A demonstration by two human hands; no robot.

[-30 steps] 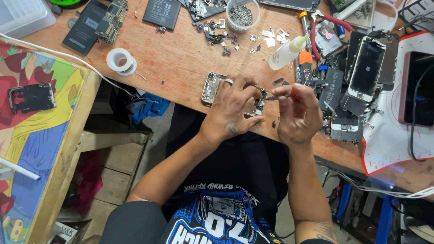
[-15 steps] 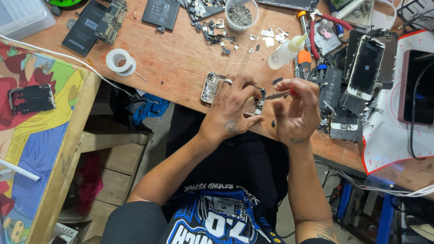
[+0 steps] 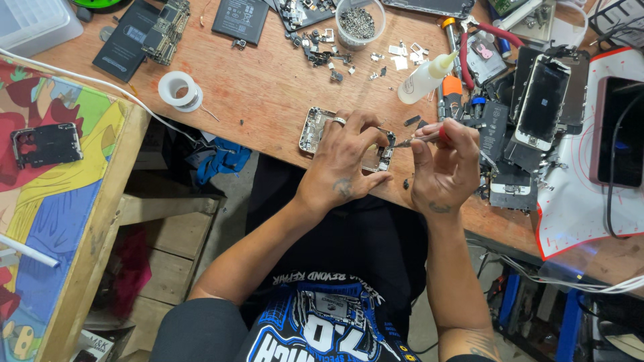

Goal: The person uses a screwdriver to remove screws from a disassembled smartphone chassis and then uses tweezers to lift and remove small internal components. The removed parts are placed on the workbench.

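1. An opened phone frame (image 3: pixel 315 131), silver-edged with its inner parts showing, lies flat on the wooden desk (image 3: pixel 261 87) near the desk's front edge.
2. The left hand (image 3: pixel 343 157) lies over the middle of the phone frame, fingers curled down and pressing it to the desk, so only the frame's two ends show.
3. The right hand (image 3: pixel 444 164) is just right of the phone frame, closed around thin tweezers (image 3: pixel 410 140) whose tips point at the frame's right end.
4. Beyond the phone frame, toward the far side of the desk, small metal parts (image 3: pixel 322 53) are scattered, and past them stands a clear round tub (image 3: pixel 360 21) filled with tiny screws.
5. Up and to the right of the phone frame lies a white squeeze bottle (image 3: pixel 424 77) with a pointed nozzle, tilted on its side.
6. Further right of the phone frame is a pile of phone screens (image 3: pixel 542 104) and dark boards.
7. Up and to the left of the phone frame sits a white roll of tape (image 3: pixel 178 89), and beyond that a black battery (image 3: pixel 241 19).
8. Well left of the phone frame, a second surface with a colourful cloth (image 3: pixel 54 201) bears a dark phone bracket (image 3: pixel 45 144).
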